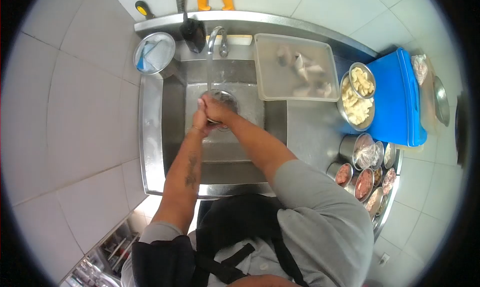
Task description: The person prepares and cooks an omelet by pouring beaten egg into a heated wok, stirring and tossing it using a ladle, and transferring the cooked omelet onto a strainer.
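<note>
Both of my hands are together over the steel sink [250, 137], beneath the curved faucet [215, 37], from which water runs down. My left hand [201, 119] is on the left, partly under the other one, and its grip is hard to make out. My right hand [218, 111] lies across it with its fingers curled round something I cannot make out. A round metal piece [229, 101] shows just behind and beside the hands, near the drain area. Part of it is hidden by the hands.
A plastic tub [320, 49] of cloudy liquid and pieces stands right of the faucet. Farther right are bowls of pale slices [357, 109], a blue box [392, 97] and metal containers of meat [364, 183]. A strainer pot [155, 54] stands back left.
</note>
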Motion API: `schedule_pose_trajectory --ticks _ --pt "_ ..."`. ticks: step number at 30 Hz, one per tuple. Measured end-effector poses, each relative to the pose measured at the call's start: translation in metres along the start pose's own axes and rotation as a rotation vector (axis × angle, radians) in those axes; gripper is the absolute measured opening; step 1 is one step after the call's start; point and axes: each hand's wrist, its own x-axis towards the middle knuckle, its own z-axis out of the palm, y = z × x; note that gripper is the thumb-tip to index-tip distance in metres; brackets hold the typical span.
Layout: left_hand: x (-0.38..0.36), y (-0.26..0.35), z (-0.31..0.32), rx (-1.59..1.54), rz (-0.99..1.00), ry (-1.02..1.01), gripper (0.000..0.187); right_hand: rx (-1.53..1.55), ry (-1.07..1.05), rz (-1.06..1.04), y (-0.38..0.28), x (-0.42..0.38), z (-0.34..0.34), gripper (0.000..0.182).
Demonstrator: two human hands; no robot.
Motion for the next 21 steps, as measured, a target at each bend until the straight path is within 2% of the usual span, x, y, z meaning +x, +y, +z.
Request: schedule_pose_trajectory --ticks 1,2,3,4,5,6,7,8,9,10,11,12,13,14,15,16,18,19,21 --pt "0.005 0.000 -0.012 -0.018 -0.030 -0.023 0.081 0.187 -0.244 -0.071 0.000 -0.002 0.003 0.035" --pt "0.009 0.005 -0.026 0.085 0.032 0.083 0.076 0.039 -0.147 -0.185 -0.004 -0.012 -0.004 0.037" --pt "0.020 0.009 -0.039 0.084 0.033 0.084 0.076 0.039 -0.148 -0.186 -0.005 -0.017 -0.015 0.037" --pt "0.037 0.012 -0.053 0.671 0.065 0.125 0.071 -0.174 0.156 -0.271 -0.005 -0.022 -0.025 0.039" --pt "0.025 0.023 -0.034 1.018 0.092 0.183 0.065 -0.387 0.463 -0.354 -0.004 -0.021 -0.030 0.042" --pt "0.014 0.033 -0.015 1.364 0.103 0.258 0.065 -0.384 0.463 -0.359 0.003 -0.009 -0.028 0.042" --pt "0.022 0.028 -0.020 1.367 0.097 0.262 0.065 -0.346 0.252 -0.495 0.017 0.008 -0.019 0.044" --pt "0.039 0.018 -0.028 1.587 0.151 0.175 0.063 -0.305 0.041 -0.627 0.025 0.021 -0.017 0.046" --pt "0.037 0.019 -0.026 1.700 0.177 0.129 0.062 -0.303 0.046 -0.631 0.027 0.029 -0.024 0.046" --pt "0.035 0.020 -0.024 1.811 0.210 0.084 0.062 -0.120 -0.070 -0.369 0.033 0.032 -0.033 0.040" --pt "0.009 0.026 -0.008 1.681 0.327 0.163 0.061 0.059 -0.182 -0.106 0.039 0.034 -0.042 0.035" --pt "-0.010 0.026 0.001 1.541 0.435 0.236 0.060 0.061 -0.181 -0.106 0.050 0.033 -0.044 0.035" --pt "-0.014 0.021 -0.004 1.543 0.435 0.236 0.060 -0.109 -0.166 -0.144 0.066 0.032 -0.043 0.026" --pt "-0.014 0.021 -0.011 1.523 0.512 0.195 0.062 -0.279 -0.140 -0.178 0.070 0.033 -0.046 0.019" --pt "-0.012 0.019 -0.015 1.498 0.584 0.149 0.063 -0.278 -0.134 -0.171 0.070 0.034 -0.043 0.019" --pt "-0.009 0.019 -0.009 1.496 0.573 0.141 0.063 -0.336 -0.130 -0.227 0.058 0.029 -0.035 0.018" --pt "0.008 0.031 0.008 1.612 0.214 0.163 0.069 -0.479 -0.113 -0.382 0.015 0.026 -0.031 0.018" --pt "0.014 0.028 0.003 1.611 0.210 0.161 0.069 -0.478 -0.116 -0.379 0.018 0.026 -0.031 0.018" --pt "0.025 0.016 -0.011 1.633 0.329 0.301 0.068 -0.418 0.146 -0.384 0.031 0.031 -0.037 0.018"
